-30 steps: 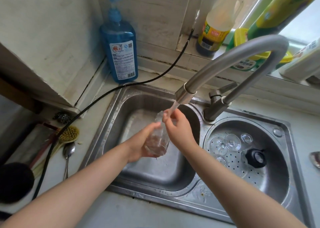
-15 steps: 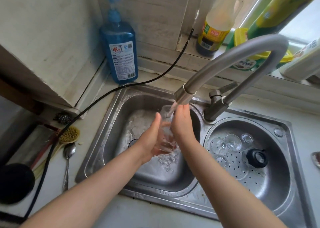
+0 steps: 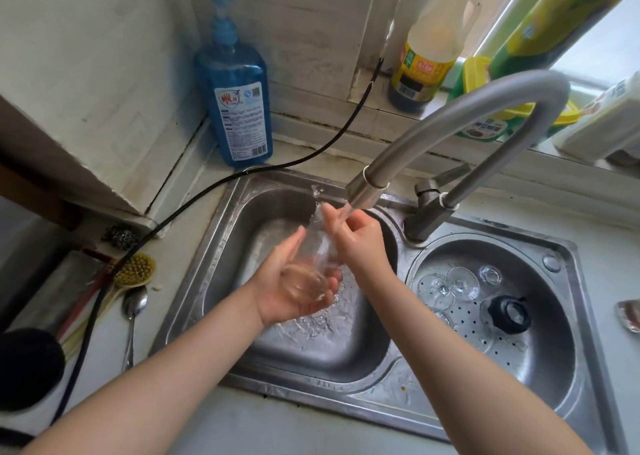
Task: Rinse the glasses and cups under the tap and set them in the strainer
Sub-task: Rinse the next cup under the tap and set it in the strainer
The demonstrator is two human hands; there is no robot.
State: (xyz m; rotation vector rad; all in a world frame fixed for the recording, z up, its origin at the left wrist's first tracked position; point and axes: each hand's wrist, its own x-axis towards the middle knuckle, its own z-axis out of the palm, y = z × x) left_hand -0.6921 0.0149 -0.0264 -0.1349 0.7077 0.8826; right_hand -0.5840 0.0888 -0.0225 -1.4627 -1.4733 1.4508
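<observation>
Clear glass (image 3: pixel 317 246) tilted under tap (image 3: pixel 367 191), water running. Left hand (image 3: pixel 294 288) cups its base, fingers curled round it; right hand (image 3: pixel 356 236) grips the rim. Over left basin (image 3: pixel 270 212).

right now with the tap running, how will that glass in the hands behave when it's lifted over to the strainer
Probably slippery: the glass is wet under the tap, as are both hands. Likely fragile, since it is thin and clear, and the sink is hard steel. It may carry water, so tip it out first.
</observation>
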